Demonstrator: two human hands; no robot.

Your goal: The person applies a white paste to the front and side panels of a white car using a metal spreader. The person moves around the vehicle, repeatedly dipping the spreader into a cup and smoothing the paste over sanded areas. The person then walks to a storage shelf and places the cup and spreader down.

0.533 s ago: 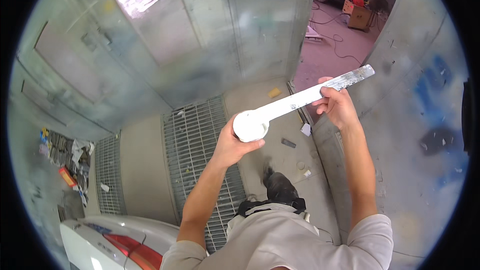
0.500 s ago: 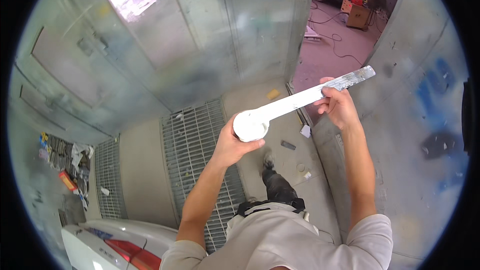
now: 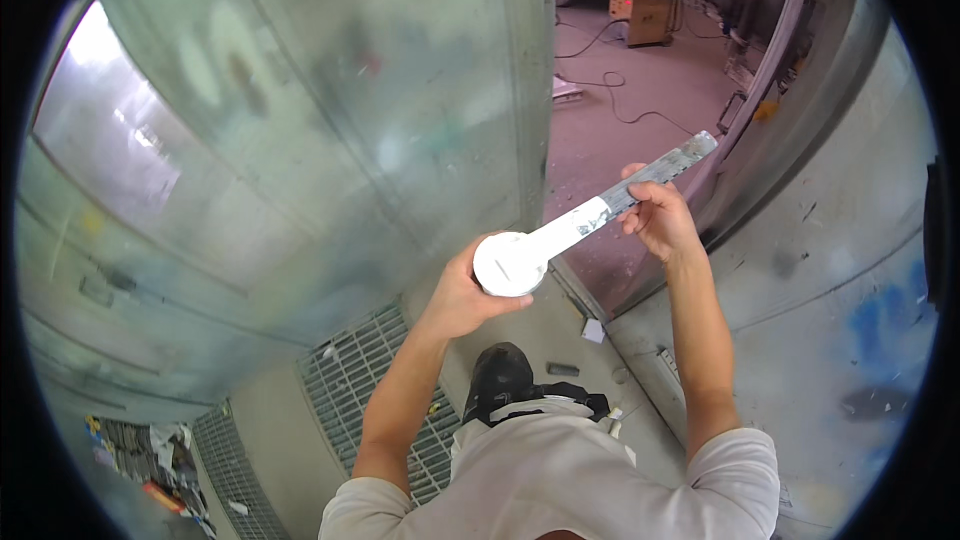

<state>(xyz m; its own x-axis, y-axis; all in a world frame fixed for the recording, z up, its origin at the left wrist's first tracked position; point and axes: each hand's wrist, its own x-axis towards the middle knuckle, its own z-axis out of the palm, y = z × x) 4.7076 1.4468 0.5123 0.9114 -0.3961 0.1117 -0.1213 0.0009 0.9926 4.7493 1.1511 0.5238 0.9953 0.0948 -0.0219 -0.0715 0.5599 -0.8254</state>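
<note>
My left hand (image 3: 458, 292) is wrapped round a small round cup (image 3: 510, 285) of white paint, its thumb along the near side. A long flat stirring stick (image 3: 572, 228) slants from the cup up to the right. White paint coats its lower part; the upper part is bare grey with worn markings. My right hand (image 3: 664, 218) pinches the stick on that grey part, thumb on top, other fingers curled below. The stick's lower end is over or in the cup; the white on white hides exactly where it ends.
Ahead to the right, a doorway (image 3: 640, 100) leads to a pinkish floor with a cable and a wooden box cart (image 3: 642, 18). Paint-stained metal walls (image 3: 380, 120) stand on both sides. Below are a floor grating (image 3: 370, 380), a dark block (image 3: 562, 369) and a heap of scraps (image 3: 150, 460).
I have moved forward toward the doorway, and the white car at the lower left has left view. The stick shows shorter beyond the cup, with more grey visible. Both hands keep their holds.
</note>
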